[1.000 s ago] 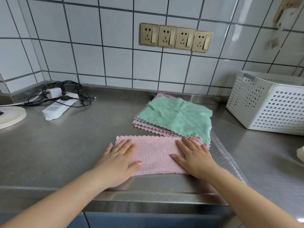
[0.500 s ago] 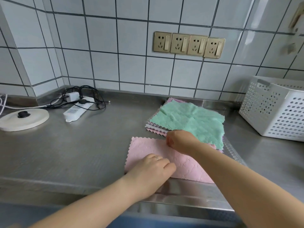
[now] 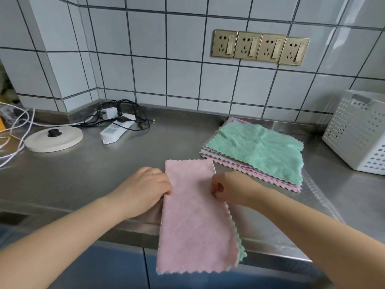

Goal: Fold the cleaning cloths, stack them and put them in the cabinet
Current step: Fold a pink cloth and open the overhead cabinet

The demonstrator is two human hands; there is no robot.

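Cords [image 3: 116, 113] and a round white lid [image 3: 53, 137] sit far left on the counter [image 3: 104, 174]. Your left hand [image 3: 143, 189] pinches the left edge of the folded pink cloth [image 3: 193, 217], which hangs over the counter's front edge. Your right hand [image 3: 229, 189] pinches its right edge with curled fingers. Behind lies the pile of cloths [image 3: 256, 152], then a white basket [image 3: 358, 130].

Single head view, near, facing forward and down at countertop [image 3: 104, 174]

Both hands [image 3: 145, 187] [image 3: 228, 189] curled, pinching, arms fwd.
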